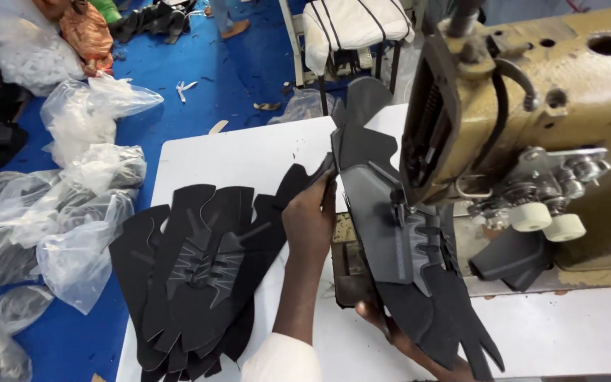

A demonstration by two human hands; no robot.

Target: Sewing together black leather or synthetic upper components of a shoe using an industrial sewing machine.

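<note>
Left hand (310, 216) was closed on the black cut piece (390, 233) under the sewing machine (532, 92); right hand (397, 339) gripped its lower end. Clear plastic bags (72, 191) were heaped on the blue floor (242, 71), left of the white counter (249, 152).

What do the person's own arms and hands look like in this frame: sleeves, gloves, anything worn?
Both hands are bare, with no gloves. The left hand shows no ring or watch, and its forearm is uncovered up to a white sleeve at the bottom edge. The right hand is mostly hidden, so its sleeve cannot be seen.

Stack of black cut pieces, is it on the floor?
No. The stack of black cut pieces lies on the white table, beside the left hand.
</note>
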